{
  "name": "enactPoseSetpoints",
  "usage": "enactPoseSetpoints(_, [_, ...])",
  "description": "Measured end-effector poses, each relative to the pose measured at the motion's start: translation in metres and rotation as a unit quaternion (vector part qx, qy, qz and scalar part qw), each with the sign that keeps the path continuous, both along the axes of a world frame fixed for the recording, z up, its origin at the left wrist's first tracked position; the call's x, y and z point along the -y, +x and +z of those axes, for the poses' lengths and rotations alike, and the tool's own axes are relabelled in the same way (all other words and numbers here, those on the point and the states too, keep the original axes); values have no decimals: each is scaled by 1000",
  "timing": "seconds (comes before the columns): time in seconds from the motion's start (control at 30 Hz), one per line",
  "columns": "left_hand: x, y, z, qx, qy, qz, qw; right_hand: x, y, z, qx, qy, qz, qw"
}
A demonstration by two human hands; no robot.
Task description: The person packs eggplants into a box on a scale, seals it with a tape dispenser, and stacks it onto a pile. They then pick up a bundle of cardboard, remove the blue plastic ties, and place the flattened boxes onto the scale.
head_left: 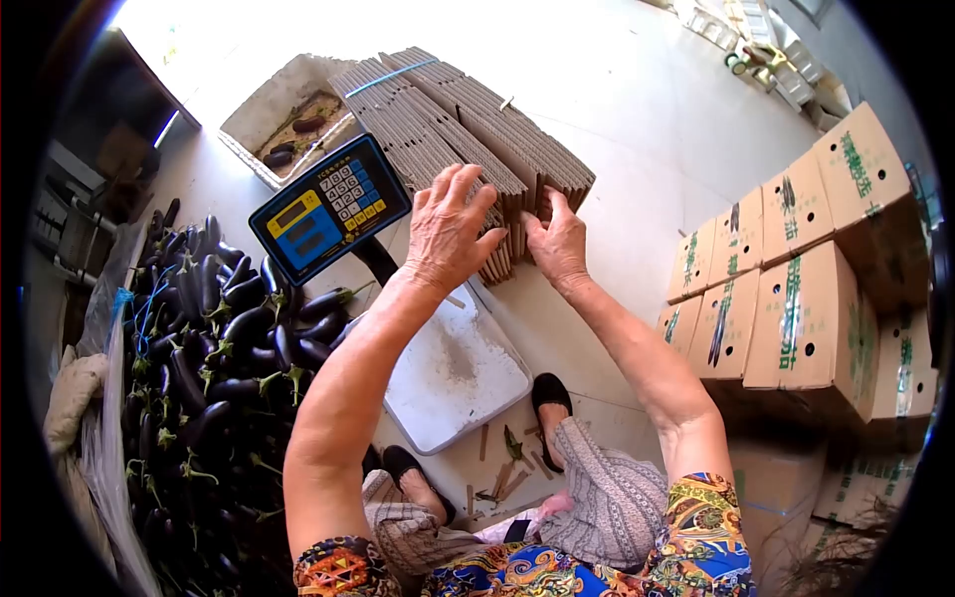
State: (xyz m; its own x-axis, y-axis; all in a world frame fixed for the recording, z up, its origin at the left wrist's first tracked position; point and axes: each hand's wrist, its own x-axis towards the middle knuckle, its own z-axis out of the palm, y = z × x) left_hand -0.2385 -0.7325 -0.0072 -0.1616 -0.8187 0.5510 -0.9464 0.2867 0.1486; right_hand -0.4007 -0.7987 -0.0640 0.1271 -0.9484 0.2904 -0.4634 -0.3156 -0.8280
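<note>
Both arms reach forward over a weighing scale to a bundle of flattened cardboard boxes (448, 119), stacked on edge. My left hand (453, 224) is held at the near end of the bundle, its fingers apart and bent over the cardboard edges. To its right, my right hand (557, 237) has its thumb and index finger at the near corner of the flat boxes; its other fingers are partly hidden. The scale's display (331, 209) stands left of my left hand, and its bare white platform (453, 368) lies below my wrists.
A large heap of eggplants (214, 378) covers the floor at left. Behind the display stands a white foam box (239, 124) with a few eggplants inside. Closed cartons (796, 318) are stacked at right. Cardboard scraps (512, 485) lie by the feet.
</note>
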Motion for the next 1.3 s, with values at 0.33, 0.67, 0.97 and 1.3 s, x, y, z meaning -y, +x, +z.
enactPoseSetpoints(0.33, [4,-17,2,20,12,26,999,25,0,8,-14,-32,55,998])
enactPoseSetpoints(0.67, [2,-2,-7,21,-16,21,999,7,-48,27,-96,-125,148,976])
enactPoseSetpoints(0.97, [-2,2,-11,-17,2,6,1000,-143,-202,83,-284,-37,127,949])
enactPoseSetpoints(1.3, [-86,-3,0,-78,67,-59,993,-127,-198,64,-381,38,120,916])
